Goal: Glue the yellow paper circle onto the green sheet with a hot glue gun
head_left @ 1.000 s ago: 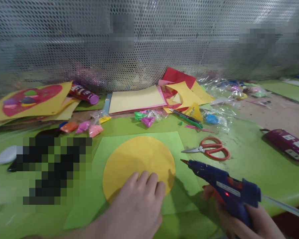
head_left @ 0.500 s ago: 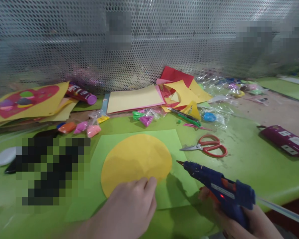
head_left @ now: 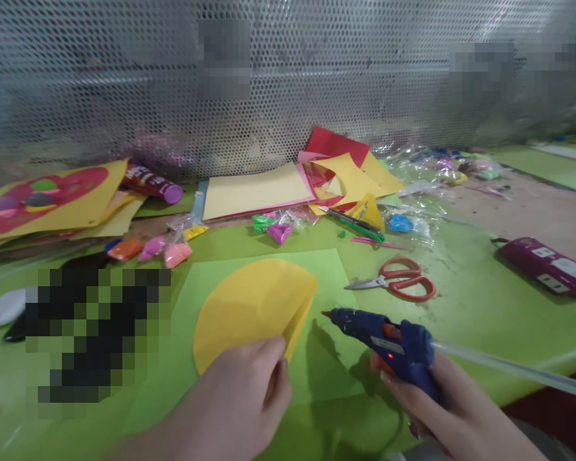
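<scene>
A round piece of yellow paper (head_left: pixel 244 301) lies on a light green sheet (head_left: pixel 336 378). My left hand (head_left: pixel 244 390) pinches its lower right edge and lifts it, so that side curls up off the sheet. My right hand (head_left: pixel 427 390) is wrapped round the handle of a blue glue gun (head_left: pixel 388 339). A red light glows on the gun's side, and a clear glue stick (head_left: pixel 513 368) sticks out of its back. The nozzle points left, a little apart from the lifted paper edge. Beyond the gun lie red-handled scissors (head_left: pixel 398 280), blades partly apart.
Small bags of coloured clay (head_left: pixel 177 254) lie along the back, with paper sheets (head_left: pixel 256 192) and a pen (head_left: pixel 348 221). A decorated red heart (head_left: pixel 48 195) on yellow paper is at the left. A purple pouch (head_left: pixel 547 264) lies right. A perforated metal screen (head_left: pixel 288 83) stands behind.
My left hand has raised the right edge of the yellow circle, which lay flat before. The glue gun in my right hand has moved left, towards that edge.
</scene>
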A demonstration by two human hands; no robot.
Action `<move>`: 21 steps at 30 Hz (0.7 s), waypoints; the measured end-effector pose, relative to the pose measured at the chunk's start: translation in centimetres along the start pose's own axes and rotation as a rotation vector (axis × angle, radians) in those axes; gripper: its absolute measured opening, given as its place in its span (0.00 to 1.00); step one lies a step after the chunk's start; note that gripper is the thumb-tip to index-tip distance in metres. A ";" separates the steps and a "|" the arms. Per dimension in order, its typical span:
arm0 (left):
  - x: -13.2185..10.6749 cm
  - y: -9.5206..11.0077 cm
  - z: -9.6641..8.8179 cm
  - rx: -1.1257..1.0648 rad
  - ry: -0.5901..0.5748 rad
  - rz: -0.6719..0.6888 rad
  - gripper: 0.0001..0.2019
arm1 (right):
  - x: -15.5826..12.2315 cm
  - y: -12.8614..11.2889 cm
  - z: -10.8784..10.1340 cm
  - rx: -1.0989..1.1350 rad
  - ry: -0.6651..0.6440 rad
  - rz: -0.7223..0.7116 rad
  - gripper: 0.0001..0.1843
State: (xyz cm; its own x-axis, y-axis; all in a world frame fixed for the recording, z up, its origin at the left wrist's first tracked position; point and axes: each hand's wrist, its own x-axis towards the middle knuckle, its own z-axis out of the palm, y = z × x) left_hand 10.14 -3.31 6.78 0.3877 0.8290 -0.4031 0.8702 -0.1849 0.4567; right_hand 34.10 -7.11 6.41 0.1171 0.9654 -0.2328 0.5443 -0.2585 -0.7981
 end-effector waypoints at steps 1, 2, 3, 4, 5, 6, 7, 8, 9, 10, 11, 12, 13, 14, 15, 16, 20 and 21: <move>0.0 -0.1 -0.1 -0.014 -0.007 -0.010 0.12 | 0.1 -0.5 0.1 -0.009 -0.007 0.019 0.22; 0.0 -0.2 -0.1 -0.027 -0.010 -0.019 0.13 | 0.2 -0.8 0.2 -0.018 -0.017 0.021 0.22; 0.0 -0.3 -0.1 -0.038 -0.010 -0.025 0.13 | 0.4 -1.1 0.3 -0.023 -0.025 0.017 0.22; 0.0 -0.4 -0.2 -0.047 -0.011 -0.028 0.13 | 0.6 -1.3 0.3 -0.028 -0.032 0.012 0.23; 0.1 -0.5 -0.2 -0.052 -0.007 -0.027 0.13 | 0.8 -1.4 0.4 -0.031 -0.039 0.006 0.23; 0.1 -0.5 -0.2 -0.055 -0.003 -0.027 0.13 | 1.0 -1.5 0.4 -0.034 -0.044 0.001 0.22; 0.1 -0.6 -0.2 -0.060 0.001 -0.027 0.12 | 1.2 -1.7 0.5 -0.038 -0.053 -0.002 0.21; 0.1 -0.6 -0.1 -0.065 0.004 -0.028 0.12 | 1.4 -1.8 0.5 -0.044 -0.062 -0.004 0.19; 0.1 -0.6 -0.2 -0.071 0.007 -0.028 0.12 | 1.6 -2.0 0.5 -0.051 -0.074 -0.006 0.19; 0.1 -0.6 -0.2 -0.074 0.012 -0.029 0.12 | 1.8 -2.2 0.6 -0.057 -0.086 -0.009 0.18; 0.1 -0.6 -0.2 -0.077 0.016 -0.028 0.12 | 1.9 -2.4 0.6 -0.060 -0.099 -0.012 0.19; 0.1 -0.5 -0.3 -0.078 0.016 -0.027 0.12 | 2.0 -2.5 0.6 -0.063 -0.113 -0.014 0.19; 0.1 -0.4 -0.4 -0.080 0.014 -0.026 0.12 | 2.1 -2.7 0.6 -0.064 -0.127 -0.015 0.19; 0.0 -0.4 -0.5 -0.081 0.014 -0.025 0.12 | 2.1 -2.8 0.6 -0.064 -0.141 -0.014 0.19; 0.0 -0.3 -0.5 -0.080 0.016 -0.024 0.12 | 2.1 -2.9 0.6 -0.062 -0.155 -0.014 0.18; 0.0 -0.3 -0.6 -0.082 0.015 -0.023 0.12 | 2.1 -2.9 0.7 -0.060 -0.168 -0.013 0.17; -0.1 -0.3 -0.7 -0.089 0.014 -0.024 0.13 | 1.9 -2.9 0.8 -0.052 -0.189 -0.006 0.16; -0.1 -0.3 -0.7 -0.091 0.018 -0.022 0.13 | 1.8 -2.9 0.8 -0.052 -0.188 -0.004 0.16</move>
State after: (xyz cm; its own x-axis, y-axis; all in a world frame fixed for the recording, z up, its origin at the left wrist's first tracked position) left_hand 9.64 -3.00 7.23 0.3626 0.8417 -0.4001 0.8471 -0.1187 0.5181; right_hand 32.08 -4.61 7.83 -0.0391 0.9420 -0.3335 0.5875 -0.2483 -0.7702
